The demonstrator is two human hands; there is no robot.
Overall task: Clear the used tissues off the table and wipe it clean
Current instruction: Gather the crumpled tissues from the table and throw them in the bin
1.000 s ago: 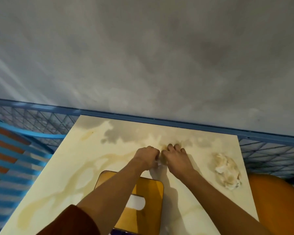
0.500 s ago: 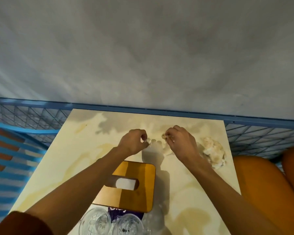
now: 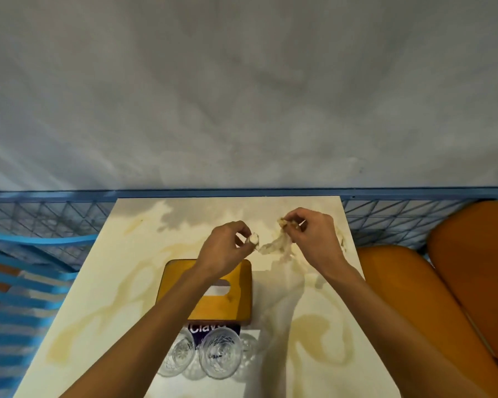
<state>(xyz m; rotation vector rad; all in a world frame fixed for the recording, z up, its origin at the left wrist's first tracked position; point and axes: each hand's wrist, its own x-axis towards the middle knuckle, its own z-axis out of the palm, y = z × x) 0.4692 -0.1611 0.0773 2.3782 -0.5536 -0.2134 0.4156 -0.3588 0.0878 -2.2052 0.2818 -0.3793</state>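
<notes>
A cream table (image 3: 104, 282) with yellowish stain marks fills the lower middle. My left hand (image 3: 224, 248) is raised above it, pinching a small white tissue bit (image 3: 254, 239). My right hand (image 3: 311, 239) pinches a stained, stretched tissue (image 3: 276, 245) that hangs between the two hands. Another crumpled used tissue (image 3: 342, 239) lies at the table's right edge, mostly hidden behind my right hand.
A yellow tissue box (image 3: 236, 300) with a white slot sits mid-table under my left forearm. Clear cut glasses (image 3: 219, 354) stand near the front edge. Blue mesh railing (image 3: 55, 216) runs behind and left. Orange seats (image 3: 443, 282) are at right.
Both hands lifted off the table and drew apart, pulling the stained tissue out between them. The view tilted down, so the glasses now show.
</notes>
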